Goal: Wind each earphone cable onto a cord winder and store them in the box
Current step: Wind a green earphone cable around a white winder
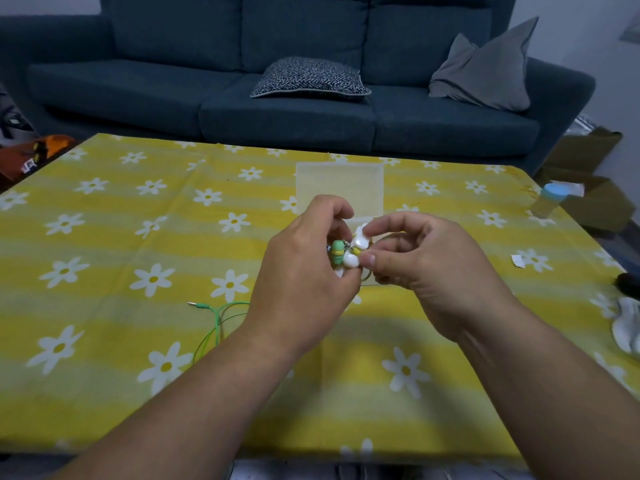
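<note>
Both hands meet above the middle of the table. My left hand (304, 268) grips a small green and yellow cord winder (337, 252). My right hand (426, 258) pinches a white, flower-shaped cord winder (360, 242) between thumb and forefinger, right against the green one. A thin cable loops under my right fingers. A green earphone cable (214, 317) with its plug lies on the cloth below my left wrist. The clear plastic box (341, 185) stands open just behind the hands, partly hidden by them.
The table (104, 237) wears a yellow cloth with white daisies. A blue-capped bottle (550, 199) stands at its right edge, a paper scrap (518, 260) and white and black items (628, 317) lie near it. A dark blue sofa (277, 98) with cushions lies behind.
</note>
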Action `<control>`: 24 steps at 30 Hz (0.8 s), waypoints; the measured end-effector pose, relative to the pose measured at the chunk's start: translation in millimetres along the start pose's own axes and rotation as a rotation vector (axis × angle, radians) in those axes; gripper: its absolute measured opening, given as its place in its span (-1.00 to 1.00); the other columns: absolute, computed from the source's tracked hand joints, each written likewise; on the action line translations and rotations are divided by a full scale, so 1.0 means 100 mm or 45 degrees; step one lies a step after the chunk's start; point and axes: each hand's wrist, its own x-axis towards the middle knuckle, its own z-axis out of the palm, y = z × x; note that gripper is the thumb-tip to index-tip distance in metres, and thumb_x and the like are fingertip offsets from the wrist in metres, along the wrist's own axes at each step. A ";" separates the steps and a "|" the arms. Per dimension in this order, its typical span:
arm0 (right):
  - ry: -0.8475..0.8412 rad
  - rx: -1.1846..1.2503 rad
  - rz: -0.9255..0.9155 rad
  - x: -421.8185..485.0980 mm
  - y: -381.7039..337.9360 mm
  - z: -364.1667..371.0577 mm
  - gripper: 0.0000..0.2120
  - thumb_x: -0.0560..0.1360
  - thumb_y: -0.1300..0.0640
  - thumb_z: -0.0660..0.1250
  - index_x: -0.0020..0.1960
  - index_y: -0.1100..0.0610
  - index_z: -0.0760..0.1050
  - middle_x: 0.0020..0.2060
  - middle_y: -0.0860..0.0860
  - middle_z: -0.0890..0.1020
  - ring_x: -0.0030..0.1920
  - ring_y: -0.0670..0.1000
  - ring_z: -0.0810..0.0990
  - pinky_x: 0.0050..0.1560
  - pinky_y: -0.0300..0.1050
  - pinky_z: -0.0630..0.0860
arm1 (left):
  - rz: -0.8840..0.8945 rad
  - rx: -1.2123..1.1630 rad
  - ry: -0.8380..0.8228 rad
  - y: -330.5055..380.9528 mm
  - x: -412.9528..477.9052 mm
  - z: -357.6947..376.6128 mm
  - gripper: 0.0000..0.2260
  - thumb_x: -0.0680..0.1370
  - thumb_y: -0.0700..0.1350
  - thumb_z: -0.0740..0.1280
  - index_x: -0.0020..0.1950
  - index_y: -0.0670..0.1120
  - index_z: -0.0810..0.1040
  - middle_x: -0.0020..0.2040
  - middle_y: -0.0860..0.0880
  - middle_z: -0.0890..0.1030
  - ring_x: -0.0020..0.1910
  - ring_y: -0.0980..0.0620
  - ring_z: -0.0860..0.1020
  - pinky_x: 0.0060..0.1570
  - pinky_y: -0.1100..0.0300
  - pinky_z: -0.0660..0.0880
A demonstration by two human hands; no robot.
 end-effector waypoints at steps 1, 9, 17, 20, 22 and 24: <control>0.002 0.028 0.042 0.01 0.00 -0.01 -0.76 0.34 0.42 0.50 -0.05 0.20 0.60 -0.39 0.08 0.64 -0.39 -0.02 0.53 -0.32 -0.19 0.48 | 0.017 0.007 -0.008 0.00 0.00 0.00 -0.61 0.40 -0.20 0.50 0.14 0.03 0.45 -0.13 0.14 0.56 -0.08 0.13 0.54 -0.19 0.08 0.57; -0.088 0.123 0.215 0.02 0.02 -0.06 -0.55 0.35 0.40 0.49 0.18 0.10 0.59 -0.04 0.23 0.64 -0.09 0.08 0.68 0.06 0.08 0.64 | 0.143 0.033 -0.053 0.01 0.00 0.03 -0.65 0.40 -0.27 0.44 0.13 -0.04 0.49 -0.10 0.12 0.56 -0.09 0.08 0.56 -0.16 0.04 0.57; -0.180 0.172 0.222 0.01 0.00 -0.04 -0.66 0.39 0.50 0.39 0.07 0.19 0.61 -0.19 0.16 0.66 -0.20 0.11 0.68 -0.09 0.05 0.66 | 0.224 0.120 -0.100 0.05 -0.02 0.02 -0.68 0.41 -0.24 0.43 0.12 -0.03 0.48 -0.09 0.14 0.58 -0.10 0.09 0.56 -0.19 0.06 0.54; -0.169 0.108 0.182 0.00 -0.01 -0.01 -0.67 0.39 0.52 0.37 0.03 0.19 0.63 -0.19 0.18 0.62 -0.22 0.11 0.68 -0.06 0.10 0.66 | 0.225 0.118 -0.104 0.04 -0.03 0.03 -0.67 0.40 -0.26 0.43 0.11 -0.03 0.48 -0.08 0.13 0.57 -0.10 0.09 0.55 -0.18 0.05 0.55; -0.148 0.083 0.167 0.00 -0.01 0.00 -0.68 0.39 0.53 0.35 0.01 0.19 0.62 -0.20 0.18 0.60 -0.26 0.08 0.68 -0.11 0.09 0.66 | 0.221 0.093 -0.129 0.03 -0.03 0.04 -0.68 0.39 -0.26 0.44 0.09 -0.04 0.49 -0.08 0.13 0.56 -0.09 0.09 0.54 -0.17 0.05 0.57; -0.101 0.074 0.166 0.02 0.01 0.00 -0.67 0.38 0.55 0.33 -0.07 0.17 0.62 -0.24 0.17 0.57 -0.32 0.06 0.66 -0.25 -0.01 0.63 | 0.178 -0.014 -0.166 0.03 -0.04 0.04 -0.69 0.37 -0.24 0.44 0.07 -0.05 0.51 -0.10 0.11 0.56 -0.08 0.07 0.56 -0.16 0.05 0.59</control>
